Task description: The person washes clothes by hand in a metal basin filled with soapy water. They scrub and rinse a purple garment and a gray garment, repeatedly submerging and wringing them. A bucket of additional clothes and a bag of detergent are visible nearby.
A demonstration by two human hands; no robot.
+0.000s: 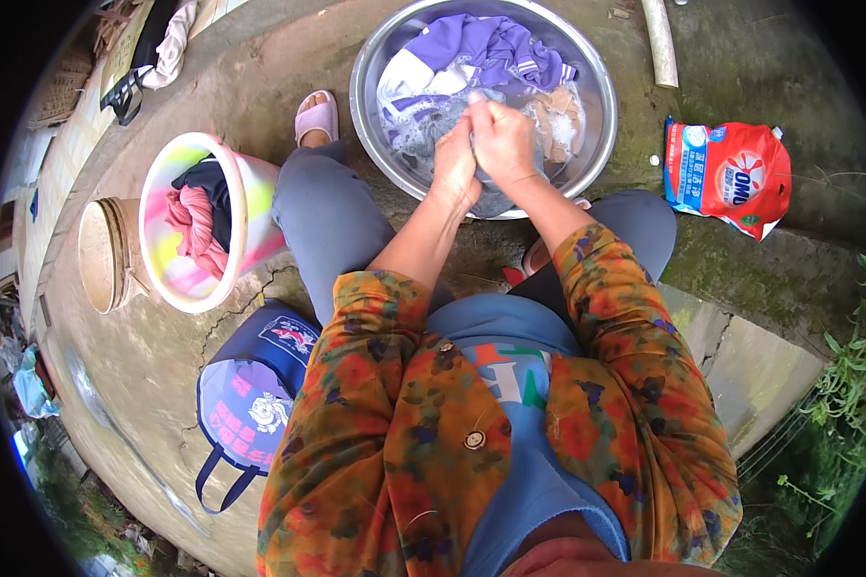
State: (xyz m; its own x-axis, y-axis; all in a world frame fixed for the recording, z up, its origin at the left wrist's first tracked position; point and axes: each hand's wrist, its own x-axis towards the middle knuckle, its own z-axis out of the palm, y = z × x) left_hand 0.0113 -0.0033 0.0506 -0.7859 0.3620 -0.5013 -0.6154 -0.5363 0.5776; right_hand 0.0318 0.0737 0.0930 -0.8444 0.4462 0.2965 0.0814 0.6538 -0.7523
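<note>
A wide metal basin [604, 137] stands before me, holding wet clothes in foamy water. Both my left hand [455, 164] and my right hand [503, 137] are close together over its near half, closed on a soaked grey cloth [433, 133]. Part of that grey cloth hangs at the near rim beneath my wrists. Beyond my hands lies a purple garment [476, 40] with white parts, and a beige cloth [557, 115] is at the basin's right side. The palms and much of the gripped fabric are hidden by my fingers.
A multicoloured plastic bucket [263, 187] holding pink and dark clothes stands at left, beside a beige bucket [95, 252]. A blue drawstring bag [249, 389] sits nearer me. At right are a red OMO detergent bag [754, 166] and, farther off, a pale pipe [660, 43].
</note>
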